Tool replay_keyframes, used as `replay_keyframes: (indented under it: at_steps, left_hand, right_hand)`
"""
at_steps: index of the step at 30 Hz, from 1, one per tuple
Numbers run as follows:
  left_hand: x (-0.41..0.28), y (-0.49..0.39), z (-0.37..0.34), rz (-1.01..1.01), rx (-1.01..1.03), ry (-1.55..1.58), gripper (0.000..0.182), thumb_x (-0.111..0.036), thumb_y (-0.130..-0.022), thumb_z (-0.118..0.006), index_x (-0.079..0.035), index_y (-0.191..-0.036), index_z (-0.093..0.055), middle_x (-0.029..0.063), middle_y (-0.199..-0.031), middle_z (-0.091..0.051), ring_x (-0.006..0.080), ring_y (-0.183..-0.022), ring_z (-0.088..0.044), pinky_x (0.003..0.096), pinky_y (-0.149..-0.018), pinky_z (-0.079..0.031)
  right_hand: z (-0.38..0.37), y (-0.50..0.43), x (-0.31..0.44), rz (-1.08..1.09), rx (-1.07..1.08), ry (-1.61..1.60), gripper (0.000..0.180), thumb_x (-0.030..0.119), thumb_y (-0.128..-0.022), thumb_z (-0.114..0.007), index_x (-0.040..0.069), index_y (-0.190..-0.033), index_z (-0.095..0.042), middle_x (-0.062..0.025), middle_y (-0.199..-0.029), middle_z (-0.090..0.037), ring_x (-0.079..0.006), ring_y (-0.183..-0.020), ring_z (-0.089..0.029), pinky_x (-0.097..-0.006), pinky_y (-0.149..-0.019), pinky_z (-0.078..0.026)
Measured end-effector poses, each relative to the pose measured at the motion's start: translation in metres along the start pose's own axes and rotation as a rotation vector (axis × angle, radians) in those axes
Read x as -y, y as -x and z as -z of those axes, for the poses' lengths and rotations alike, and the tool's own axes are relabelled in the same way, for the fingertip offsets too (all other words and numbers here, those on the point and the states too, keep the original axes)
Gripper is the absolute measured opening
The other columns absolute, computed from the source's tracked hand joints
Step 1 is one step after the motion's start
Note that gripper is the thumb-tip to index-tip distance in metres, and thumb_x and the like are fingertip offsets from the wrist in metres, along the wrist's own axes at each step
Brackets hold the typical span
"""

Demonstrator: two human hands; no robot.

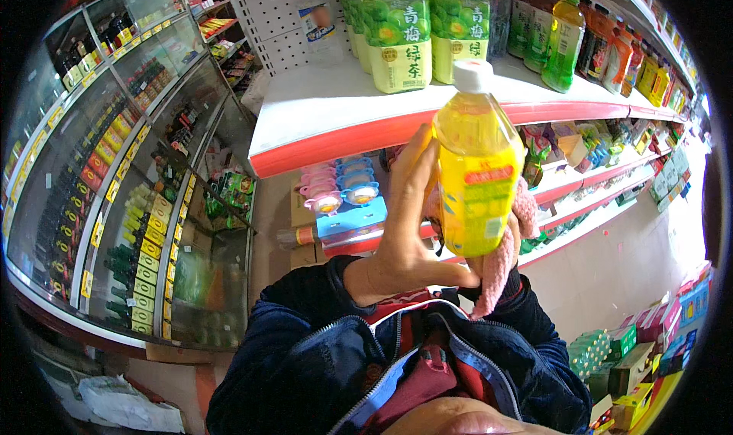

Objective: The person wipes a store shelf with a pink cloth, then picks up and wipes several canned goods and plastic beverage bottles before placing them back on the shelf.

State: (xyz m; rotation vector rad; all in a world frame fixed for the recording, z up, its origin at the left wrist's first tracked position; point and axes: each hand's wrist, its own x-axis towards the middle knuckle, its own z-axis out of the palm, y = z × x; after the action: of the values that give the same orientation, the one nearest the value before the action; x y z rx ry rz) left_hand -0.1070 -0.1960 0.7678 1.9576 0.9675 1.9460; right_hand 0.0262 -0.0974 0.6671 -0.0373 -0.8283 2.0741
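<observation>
A plastic bottle of yellow drink [481, 131] with a white cap and a yellow label is held up, slightly tilted, before my chest. My left hand [392, 246] grips it from the left, fingers along its side and thumb close to its base. Behind the bottle, my right hand [515, 237] is mostly hidden and has a pink fabric cloth [497, 280] in it. The cloth hangs below the bottle and shows at its right side. Just beyond the bottle is a white shelf [338, 103] with a red front edge.
Large green-labelled tea bottles [400, 45] and a green drink bottle [564, 45] stand on the shelf. Below are pink and blue plastic pieces [358, 180] on a blue box [366, 214]. A glass display cabinet [109, 188] lines the left; cartons [630, 369] stack at lower right.
</observation>
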Motion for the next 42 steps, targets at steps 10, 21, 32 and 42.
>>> replay_keyframes:
  at_steps: [10, 21, 32, 42]
  left_hand:
    - [-0.002, -0.064, -0.01, 0.101, -0.04, 0.215, 0.099, -0.015, -0.079, -0.085, -0.009, -0.149, -0.014, 0.0132, -0.135, -0.047, 0.0247, -0.124, -0.055, 0.038, -0.101, -0.051]
    - [-0.049, -0.078, 0.045, 0.101, -0.22, 0.201, 0.062, -0.002, -0.08, -0.071, -0.006, -0.135, -0.044, 0.0091, -0.123, -0.061, 0.0181, -0.107, -0.063, 0.0332, -0.094, -0.053]
    - [-0.065, -0.078, 0.198, 0.01, -0.372, -0.082, 0.057, -0.009, -0.081, -0.076, -0.004, -0.13, -0.047, 0.01, -0.117, -0.063, 0.0195, -0.106, -0.065, 0.0369, -0.093, -0.056]
    - [0.008, -0.09, 0.279, 0.014, -0.388, -0.1, 0.072, -0.013, -0.076, -0.082, -0.008, -0.135, -0.041, 0.008, -0.119, -0.059, 0.0186, -0.107, -0.063, 0.0344, -0.093, -0.055]
  right_hand:
    - [-0.039, -0.02, -0.005, 0.501, 0.027, 0.427, 0.051, 0.02, -0.099, -0.058, 0.003, -0.144, -0.039, -0.0102, -0.142, -0.048, -0.0234, -0.131, -0.047, -0.0416, -0.113, -0.035]
    - [-0.065, -0.073, 0.012, 0.574, 0.005, 0.76, 0.046, -0.004, -0.077, -0.065, 0.001, -0.122, -0.057, -0.0077, -0.093, -0.062, -0.0173, -0.081, -0.06, -0.0293, -0.07, -0.05]
    - [-0.031, -0.052, 0.053, 0.623, 0.125, 1.075, 0.066, 0.044, -0.082, -0.066, -0.001, -0.128, -0.051, -0.0055, -0.104, -0.055, -0.016, -0.091, -0.054, -0.0291, -0.08, -0.046]
    - [-0.067, -0.066, 0.051, 0.184, 0.221, 0.97, 0.066, 0.037, -0.077, -0.075, -0.002, -0.126, -0.054, -0.0056, -0.102, -0.06, -0.0159, -0.088, -0.058, -0.0282, -0.079, -0.049]
